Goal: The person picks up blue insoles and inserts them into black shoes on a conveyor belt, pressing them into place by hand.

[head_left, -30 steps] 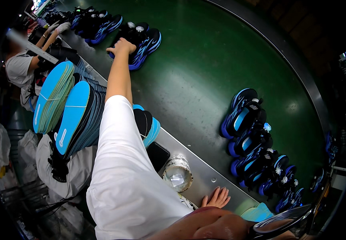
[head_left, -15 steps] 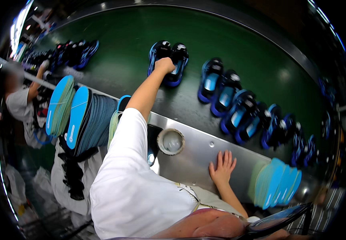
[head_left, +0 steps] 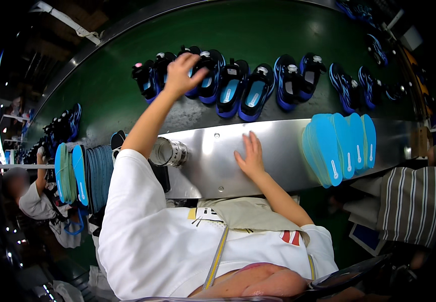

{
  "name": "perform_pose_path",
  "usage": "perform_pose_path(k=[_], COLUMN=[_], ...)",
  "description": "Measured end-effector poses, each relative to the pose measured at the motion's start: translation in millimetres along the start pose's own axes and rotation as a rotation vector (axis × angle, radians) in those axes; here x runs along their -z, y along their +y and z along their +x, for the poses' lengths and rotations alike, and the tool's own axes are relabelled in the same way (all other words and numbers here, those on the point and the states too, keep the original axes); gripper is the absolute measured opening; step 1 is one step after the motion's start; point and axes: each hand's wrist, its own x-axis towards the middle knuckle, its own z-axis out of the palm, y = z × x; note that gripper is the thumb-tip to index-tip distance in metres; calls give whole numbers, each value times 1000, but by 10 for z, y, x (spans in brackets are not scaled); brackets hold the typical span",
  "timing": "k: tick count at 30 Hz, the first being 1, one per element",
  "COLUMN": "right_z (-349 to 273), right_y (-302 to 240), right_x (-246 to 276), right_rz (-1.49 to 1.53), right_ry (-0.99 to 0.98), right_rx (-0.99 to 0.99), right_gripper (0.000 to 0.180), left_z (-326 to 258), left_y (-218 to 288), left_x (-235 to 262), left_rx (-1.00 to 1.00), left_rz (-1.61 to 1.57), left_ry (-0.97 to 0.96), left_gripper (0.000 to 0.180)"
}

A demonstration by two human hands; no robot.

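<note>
My left hand [head_left: 180, 75] is held over a row of black and blue sneakers, fingers apart, with nothing in it. Closest to it are a sneaker [head_left: 213, 83] just right of the fingers and others partly hidden behind the hand. Further right, a pair shows bright blue insoles: the left shoe [head_left: 231, 83] and the right shoe [head_left: 256, 94]. Two more sneakers, one of them upright [head_left: 287, 83], show grey insides. Low over the steel ledge [head_left: 213, 171], or resting on it, my right hand [head_left: 251, 156] has its fingers spread and holds nothing.
Stacks of blue insoles [head_left: 323, 146] lie on the ledge at right. More insole bundles [head_left: 79, 173] stand at left, beside a round container [head_left: 170, 152] and a dark flat object [head_left: 160, 176]. The green belt [head_left: 258, 30] runs behind. A person [head_left: 34, 199] works at far left.
The view has turned, so the belt and ledge lie more level. My left hand was down at a pair of sneakers; now it is spread over the row. My right hand stays by the ledge.
</note>
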Motion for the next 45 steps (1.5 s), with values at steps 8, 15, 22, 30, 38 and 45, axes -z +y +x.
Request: perform_pose_path(k=[8,15,22,30,38,45], right_z=[698,1317,636,-416,-368,-384], right_y=[312,642,442,927,973,1005], right_x=[283,663,1937,2361,2343,2304], right_rz=[154,156,-163,-534,-460,-488], right_ry=[-70,-185,85,-45,70,121], right_rx=[-6,-102,155,-109,-181,-189], right_gripper=[71,58,41,49,43,44], left_z=[-295,30,534,543,1058,1073], left_y=[823,1086,1360,1984,2145,2155], left_x=[-528,-1307,-1345,-1587,-2099,-1909], left_rx=[-421,-236,-71,-274,101,29], left_rz=[22,82,63,16,-141,-246], left_ry=[-413,-224,-127,-473,-790,-793], left_gripper=[72,42,62,64,39,41])
